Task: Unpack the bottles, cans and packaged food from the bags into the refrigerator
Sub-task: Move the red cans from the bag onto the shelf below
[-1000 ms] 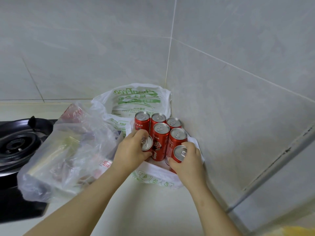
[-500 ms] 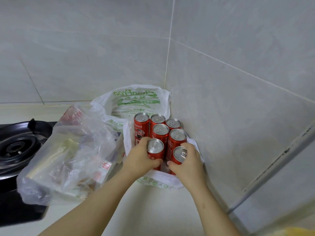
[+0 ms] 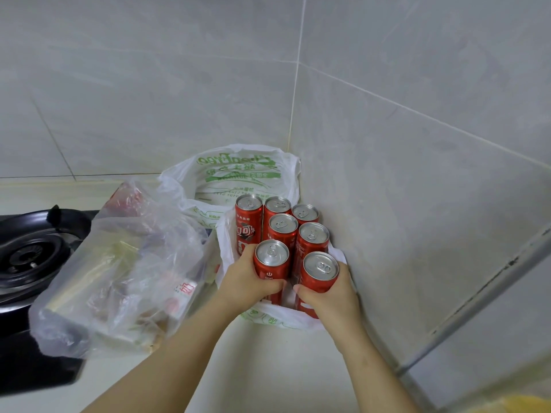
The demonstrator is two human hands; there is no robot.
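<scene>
a second ago your left hand held its can tipped sideways; now it stands upright, and both it and the right can have risen above the five cans behind. that looks like the first lift out of the white bag, at centre frame in the wall corner; no fridge is in view. each hand is wrapped round its can's lower body, the left hand from the left, your right hand from below right. the clear bag of food lies at left.
</scene>
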